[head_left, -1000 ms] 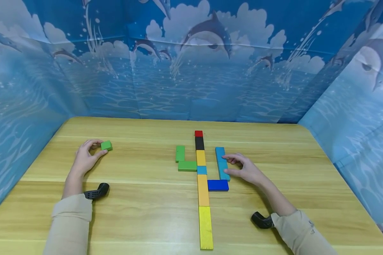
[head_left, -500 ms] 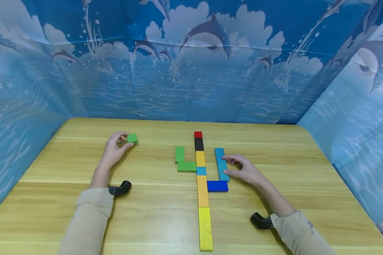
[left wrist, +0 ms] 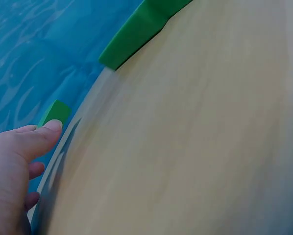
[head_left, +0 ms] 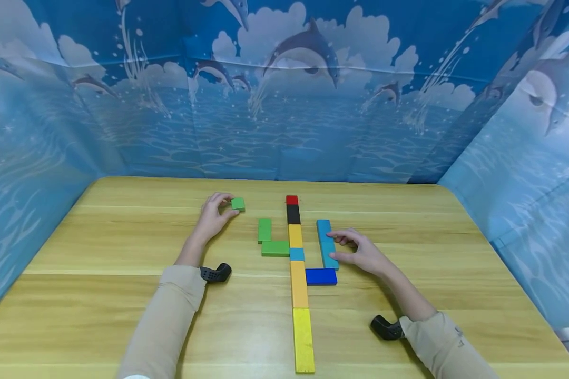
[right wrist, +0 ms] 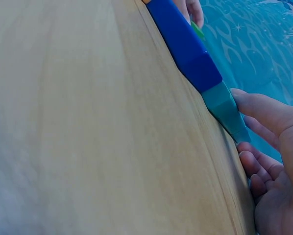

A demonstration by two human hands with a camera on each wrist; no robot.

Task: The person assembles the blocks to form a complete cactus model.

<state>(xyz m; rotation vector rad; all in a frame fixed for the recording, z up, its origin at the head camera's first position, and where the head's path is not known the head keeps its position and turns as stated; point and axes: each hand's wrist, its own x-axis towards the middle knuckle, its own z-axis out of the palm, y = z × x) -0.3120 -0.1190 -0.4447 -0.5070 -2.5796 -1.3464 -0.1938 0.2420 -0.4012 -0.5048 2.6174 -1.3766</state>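
My left hand (head_left: 213, 215) pinches a small green block (head_left: 237, 203) between thumb and fingertips, above the far left-centre of the table. The left wrist view shows the thumb against this block. My right hand (head_left: 362, 252) rests its thumb and a fingertip against two light blue blocks (head_left: 324, 230) laid end to end; its fingers are loosely bent, not wrapped round them. In the right wrist view the thumb touches the near light blue block (right wrist: 227, 110), beside a dark blue block (right wrist: 185, 41). Two green blocks (head_left: 264, 230) lie in an L left of the centre column.
A straight column runs down the middle: red (head_left: 291, 200), black (head_left: 293, 214), orange-yellow (head_left: 295, 236), light blue (head_left: 296, 254), orange (head_left: 299, 284) and yellow (head_left: 304, 340) blocks. A dark blue block (head_left: 321, 276) adjoins it at right. A dolphin-printed curtain (head_left: 284, 121) hangs behind the wooden table (head_left: 99, 316).
My left hand has moved right across the table with the small green block, nearer the column. The right hand has stayed at the light blue blocks. The camera view shifted slightly.
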